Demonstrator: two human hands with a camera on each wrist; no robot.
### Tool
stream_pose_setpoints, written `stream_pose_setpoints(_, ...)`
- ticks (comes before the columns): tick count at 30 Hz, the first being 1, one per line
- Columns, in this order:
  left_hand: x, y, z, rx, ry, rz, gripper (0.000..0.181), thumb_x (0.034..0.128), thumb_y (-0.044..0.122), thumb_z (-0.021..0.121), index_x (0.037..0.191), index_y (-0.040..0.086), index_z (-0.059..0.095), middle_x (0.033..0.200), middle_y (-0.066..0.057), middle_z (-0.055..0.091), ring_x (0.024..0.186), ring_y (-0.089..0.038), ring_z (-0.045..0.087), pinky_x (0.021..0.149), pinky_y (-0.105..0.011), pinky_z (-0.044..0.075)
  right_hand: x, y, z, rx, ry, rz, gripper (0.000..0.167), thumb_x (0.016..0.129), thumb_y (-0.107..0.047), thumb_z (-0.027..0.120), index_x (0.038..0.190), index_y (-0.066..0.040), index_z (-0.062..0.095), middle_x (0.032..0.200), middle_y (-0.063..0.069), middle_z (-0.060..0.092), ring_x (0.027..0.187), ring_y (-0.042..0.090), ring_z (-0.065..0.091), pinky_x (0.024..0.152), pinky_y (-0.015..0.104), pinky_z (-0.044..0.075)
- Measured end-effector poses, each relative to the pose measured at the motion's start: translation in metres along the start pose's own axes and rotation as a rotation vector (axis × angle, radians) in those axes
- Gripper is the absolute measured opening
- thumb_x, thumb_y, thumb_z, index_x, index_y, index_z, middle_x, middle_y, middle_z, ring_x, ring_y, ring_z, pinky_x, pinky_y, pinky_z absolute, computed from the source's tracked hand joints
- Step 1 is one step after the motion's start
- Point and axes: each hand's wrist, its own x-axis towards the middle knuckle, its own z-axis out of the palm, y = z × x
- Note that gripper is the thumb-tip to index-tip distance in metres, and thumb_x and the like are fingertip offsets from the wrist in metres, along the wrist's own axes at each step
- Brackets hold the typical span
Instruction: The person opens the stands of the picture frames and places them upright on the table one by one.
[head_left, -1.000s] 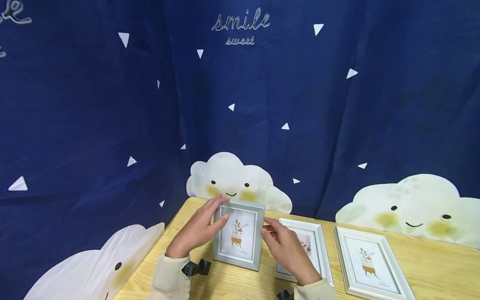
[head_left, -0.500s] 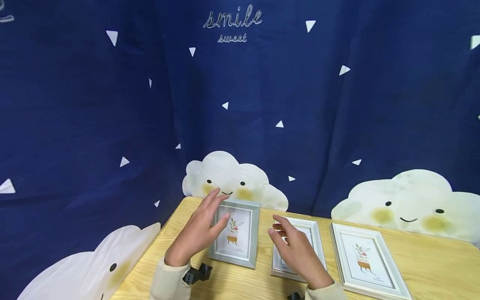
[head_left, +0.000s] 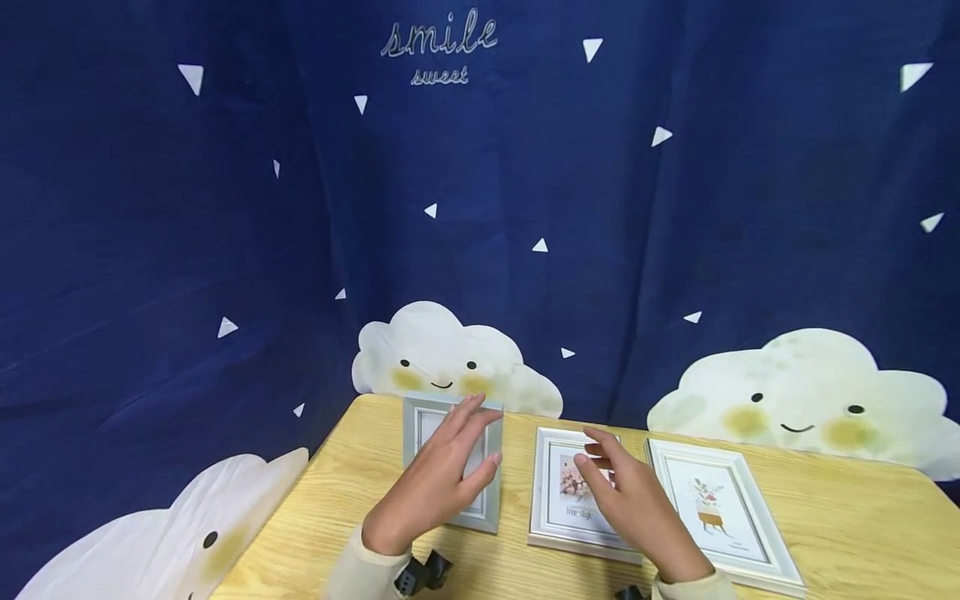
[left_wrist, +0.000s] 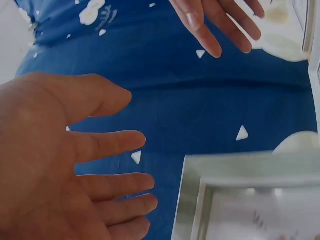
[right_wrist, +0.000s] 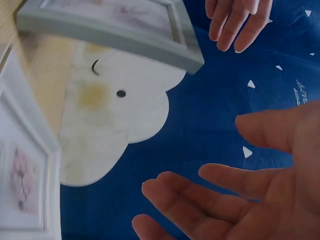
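A grey picture frame [head_left: 491, 498] stands leaning slightly back on the table at the left. In front of it hovers my left hand [head_left: 431, 483], fingers extended and thumb apart, covering much of the picture. The left wrist view shows a gap between this hand and the frame's edge [left_wrist: 192, 192]. My right hand [head_left: 637, 504] is held above a white picture frame [head_left: 542, 504] with a pink flower photo, its fingers loosely bent and holding nothing. That hand hides the frame's right part. In the right wrist view, its fingers [right_wrist: 200, 200] are spread with nothing between them.
Another white picture frame [head_left: 765, 508], with a plant-pot drawing, lies at the right. All three stand or lie on a light wooden table [head_left: 862, 525]. A dark blue curtain [head_left: 480, 183] with white clouds and triangles hangs behind and to the left.
Both hands have let go of the grey frame's sides. The left has shifted right across its front, the right away over the middle frame. The head view has turned slightly right.
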Motion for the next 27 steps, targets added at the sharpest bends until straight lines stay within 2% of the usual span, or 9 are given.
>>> stream_pose_setpoints(4,0.004,0.008,0.009,-0.017,0.006,0.013,0.044,0.0956,0.029,0.058,0.137,0.016,0.05,0.152,-0.005,0.033,0.141,-0.023,0.03,0.107,-0.049,0.034,-0.003,0.009,-0.008,-0.032,0.005,-0.002,0.041,0.097,-0.025,0.057,0.132,-0.003,0.054,0.114,0.013,0.066,0.105,0.029,0.063,0.086,0.046,0.051)
stream_pose_setpoints(9,0.017,0.021,0.023,-0.066,0.031,0.028,0.044,0.0964,0.029,0.056,0.137,0.016,0.05,0.151,-0.006,0.036,0.137,-0.022,0.036,0.103,-0.049,0.039,-0.003,0.02,-0.018,-0.044,-0.001,0.016,0.043,0.098,-0.026,0.055,0.133,-0.001,0.051,0.119,0.021,0.063,0.106,0.035,0.063,0.085,0.048,0.051)
stream_pose_setpoints(13,0.029,0.028,0.04,-0.157,0.057,0.019,0.042,0.0966,0.027,0.055,0.135,0.011,0.051,0.144,-0.007,0.045,0.133,-0.022,0.043,0.104,-0.045,0.039,-0.001,0.027,-0.027,-0.002,-0.07,0.107,0.049,0.1,-0.034,0.05,0.137,-0.003,0.046,0.125,0.026,0.058,0.111,0.041,0.059,0.089,0.053,0.048)
stream_pose_setpoints(15,0.034,0.03,0.05,-0.22,0.054,-0.024,0.042,0.0976,0.029,0.053,0.135,0.011,0.051,0.141,-0.006,0.048,0.13,-0.022,0.045,0.104,-0.044,0.039,0.001,0.031,-0.031,0.039,-0.112,0.163,0.053,0.101,-0.039,0.047,0.14,-0.003,0.043,0.129,0.025,0.055,0.116,0.041,0.055,0.092,0.053,0.046)
stream_pose_setpoints(19,0.042,0.028,0.069,-0.357,0.041,-0.167,0.042,0.0993,0.035,0.049,0.136,0.014,0.051,0.137,-0.005,0.052,0.128,-0.024,0.047,0.103,-0.044,0.038,0.007,0.041,-0.034,0.177,-0.179,0.265,0.059,0.101,-0.041,0.045,0.143,0.0,0.036,0.134,0.026,0.05,0.123,0.041,0.049,0.093,0.05,0.046)
stream_pose_setpoints(23,0.05,0.024,0.088,-0.498,0.052,-0.292,0.041,0.0986,0.033,0.05,0.133,0.011,0.054,0.137,-0.009,0.054,0.129,-0.029,0.047,0.104,-0.048,0.037,0.012,0.052,-0.033,0.292,-0.211,0.338,0.062,0.102,-0.04,0.043,0.144,0.003,0.031,0.138,0.029,0.045,0.128,0.042,0.043,0.094,0.05,0.047)
stream_pose_setpoints(27,0.055,0.021,0.106,-0.658,0.017,-0.412,0.037,0.098,0.033,0.051,0.128,0.012,0.057,0.138,-0.013,0.052,0.132,-0.034,0.042,0.105,-0.053,0.034,0.017,0.064,-0.03,0.348,-0.215,0.399,0.066,0.102,-0.044,0.042,0.145,0.004,0.028,0.141,0.032,0.038,0.13,0.047,0.039,0.098,0.052,0.043)
